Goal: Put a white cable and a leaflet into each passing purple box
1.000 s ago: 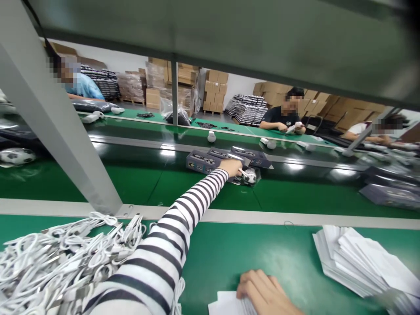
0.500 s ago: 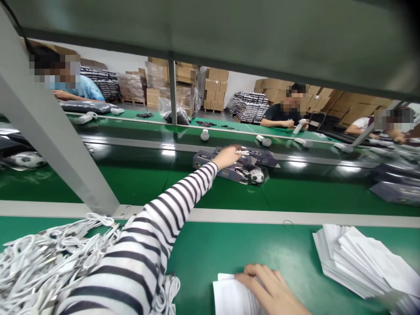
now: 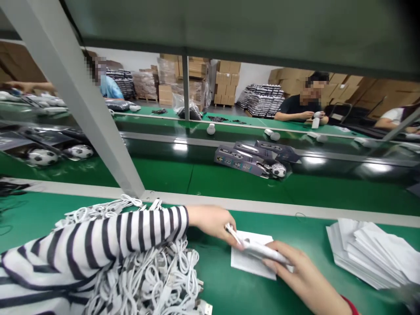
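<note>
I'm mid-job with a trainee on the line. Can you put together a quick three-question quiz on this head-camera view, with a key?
1. Multiple choice: what is the right grip holding?
A) A cardboard carton
B) A piece of white paper
C) A black plastic bag

2. True or false: the pile of white cables lies to the left of the fanned paper stack.

3. Fill in the blank: the ball at the right-hand end of the front dark box has a ____ ball pattern.

Key: 1. B; 2. True; 3. soccer
</note>
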Tool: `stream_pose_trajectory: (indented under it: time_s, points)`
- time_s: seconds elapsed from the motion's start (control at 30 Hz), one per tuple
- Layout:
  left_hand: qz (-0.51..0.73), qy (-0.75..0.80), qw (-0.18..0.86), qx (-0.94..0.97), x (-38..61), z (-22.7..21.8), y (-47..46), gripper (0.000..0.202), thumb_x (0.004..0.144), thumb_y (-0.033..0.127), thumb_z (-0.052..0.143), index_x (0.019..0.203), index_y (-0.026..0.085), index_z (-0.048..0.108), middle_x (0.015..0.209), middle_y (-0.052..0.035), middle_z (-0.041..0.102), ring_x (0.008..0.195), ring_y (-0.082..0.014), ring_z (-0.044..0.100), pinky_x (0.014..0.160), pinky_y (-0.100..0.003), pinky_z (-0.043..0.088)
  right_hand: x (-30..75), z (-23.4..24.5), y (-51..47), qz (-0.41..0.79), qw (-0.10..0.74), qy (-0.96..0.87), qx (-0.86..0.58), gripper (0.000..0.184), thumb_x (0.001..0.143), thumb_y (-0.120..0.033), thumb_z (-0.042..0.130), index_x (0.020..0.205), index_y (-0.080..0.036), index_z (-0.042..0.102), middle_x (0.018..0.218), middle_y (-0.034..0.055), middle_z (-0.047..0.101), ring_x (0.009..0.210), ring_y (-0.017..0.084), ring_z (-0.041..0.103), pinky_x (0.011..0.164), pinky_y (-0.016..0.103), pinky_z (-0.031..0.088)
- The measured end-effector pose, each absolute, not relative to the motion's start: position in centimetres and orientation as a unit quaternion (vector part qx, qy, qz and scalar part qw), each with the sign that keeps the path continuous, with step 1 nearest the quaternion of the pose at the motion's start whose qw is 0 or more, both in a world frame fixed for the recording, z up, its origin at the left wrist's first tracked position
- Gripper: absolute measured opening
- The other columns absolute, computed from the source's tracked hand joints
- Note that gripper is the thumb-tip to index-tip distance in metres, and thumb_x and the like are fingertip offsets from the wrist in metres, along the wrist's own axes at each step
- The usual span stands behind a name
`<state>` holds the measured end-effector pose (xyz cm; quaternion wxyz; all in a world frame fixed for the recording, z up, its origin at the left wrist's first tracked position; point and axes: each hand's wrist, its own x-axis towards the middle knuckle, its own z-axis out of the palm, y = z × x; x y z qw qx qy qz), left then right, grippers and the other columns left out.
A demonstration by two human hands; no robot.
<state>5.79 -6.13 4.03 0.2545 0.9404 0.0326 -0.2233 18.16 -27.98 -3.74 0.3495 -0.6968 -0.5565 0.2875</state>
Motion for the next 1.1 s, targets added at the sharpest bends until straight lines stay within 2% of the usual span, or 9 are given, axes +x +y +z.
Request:
stream_pose_trajectory:
  time_s: [0.2, 0.3, 0.37, 0.43, 0.5, 0.57, 0.8, 0.93, 1.1]
  points:
    - [-0.202, -0.050, 0.274, 0.939, 5.0, 2.0, -8.9, 0.034, 0.074, 0.054, 0.060, 0.083, 0.021, 0.064, 0.064, 0.0020, 0.058, 0.056, -0.0106, 0.046, 0.048, -0.021, 0.028, 18.4, -4.0, -27.0, 0.350, 0.412, -0.462, -0.703, 0.034, 0.081, -0.048, 0.051, 0.102, -0.021, 0.052, 0.091, 0.0036, 0.061, 0.084, 0.022, 0.059, 0.071, 0.030, 0.049]
    - [-0.187, -0.008, 0.287, 0.940, 5.1, 1.8, -9.2, 0.036, 0.081, 0.048, 0.053, 0.062, 0.017, 0.053, 0.052, 0.0038, 0.046, 0.050, -0.0083, 0.039, 0.046, -0.021, 0.026, 18.8, -4.3, -27.1, 0.291, 0.439, -0.438, -0.729, 0.068, 0.074, -0.053, 0.060, 0.128, -0.020, 0.034, 0.121, 0.0108, 0.052, 0.106, 0.026, 0.054, 0.087, 0.039, 0.047]
    - [-0.184, 0.023, 0.299, 0.936, 5.1, 1.9, -9.1, 0.038, 0.084, 0.045, 0.050, 0.059, 0.016, 0.049, 0.052, 0.0037, 0.045, 0.050, -0.0080, 0.040, 0.047, -0.020, 0.028, 19.2, -4.1, -27.5, 0.198, 0.459, -0.444, -0.744, 0.082, 0.072, -0.054, 0.061, 0.136, -0.020, 0.024, 0.138, 0.0140, 0.036, 0.125, 0.029, 0.038, 0.102, 0.045, 0.034]
    - [-0.189, -0.012, 0.292, 0.937, 4.9, 2.1, -9.0, 0.032, 0.083, 0.043, 0.052, 0.064, 0.017, 0.054, 0.057, 0.0029, 0.052, 0.055, -0.0089, 0.046, 0.049, -0.020, 0.030, 19.7, -3.6, -28.0, 0.184, 0.458, -0.462, -0.737, 0.065, 0.080, -0.057, 0.049, 0.133, -0.022, 0.035, 0.140, 0.0124, 0.035, 0.130, 0.029, 0.031, 0.106, 0.047, 0.027]
    - [-0.207, -0.065, 0.250, 0.943, 4.3, 2.5, -9.2, 0.023, 0.080, 0.042, 0.057, 0.075, 0.020, 0.061, 0.069, 0.0012, 0.062, 0.061, -0.0117, 0.052, 0.050, -0.021, 0.029, 20.0, -2.9, -28.5, 0.250, 0.415, -0.499, -0.719, 0.051, 0.086, -0.056, 0.038, 0.124, -0.024, 0.047, 0.133, 0.0105, 0.045, 0.124, 0.027, 0.039, 0.104, 0.046, 0.032]
    - [-0.239, -0.076, 0.206, 0.946, 3.5, 3.1, -9.6, 0.025, 0.074, 0.047, 0.062, 0.086, 0.025, 0.063, 0.078, -0.0006, 0.066, 0.066, -0.0153, 0.056, 0.049, -0.023, 0.029, 19.6, -2.5, -28.9, 0.297, 0.345, -0.548, -0.702, 0.051, 0.083, -0.057, 0.045, 0.122, -0.024, 0.051, 0.127, 0.0100, 0.050, 0.119, 0.026, 0.045, 0.100, 0.043, 0.037]
    - [-0.253, 0.033, 0.183, 0.950, 1.5, 4.3, -10.4, 0.084, 0.061, 0.073, 0.058, 0.127, 0.023, 0.046, 0.082, -0.0073, 0.067, 0.073, -0.0258, 0.063, 0.054, -0.026, 0.040, 15.2, -2.6, -29.3, 0.226, 0.150, -0.594, -0.757, 0.056, 0.070, -0.045, 0.068, 0.118, -0.020, 0.057, 0.120, 0.0132, 0.054, 0.109, 0.032, 0.049, 0.090, 0.048, 0.041]
    - [-0.233, 0.052, 0.114, 0.964, 1.5, 3.4, -10.8, 0.066, 0.071, 0.062, 0.058, 0.122, 0.021, 0.047, 0.082, -0.0088, 0.067, 0.074, -0.0286, 0.064, 0.060, -0.032, 0.045, 14.0, -2.3, -29.0, 0.226, 0.099, -0.549, -0.798, 0.045, 0.066, -0.021, 0.067, 0.109, -0.015, 0.058, 0.112, 0.0127, 0.056, 0.101, 0.030, 0.052, 0.084, 0.044, 0.042]
    - [-0.230, 0.069, 0.108, 0.965, 1.7, 2.5, -11.4, 0.032, 0.078, 0.046, 0.055, 0.100, 0.023, 0.058, 0.087, -0.0086, 0.067, 0.079, -0.0303, 0.064, 0.061, -0.035, 0.048, 14.0, -2.0, -28.2, 0.260, 0.100, -0.539, -0.795, 0.026, 0.064, -0.015, 0.063, 0.088, -0.016, 0.056, 0.098, 0.0079, 0.058, 0.091, 0.025, 0.053, 0.078, 0.038, 0.041]
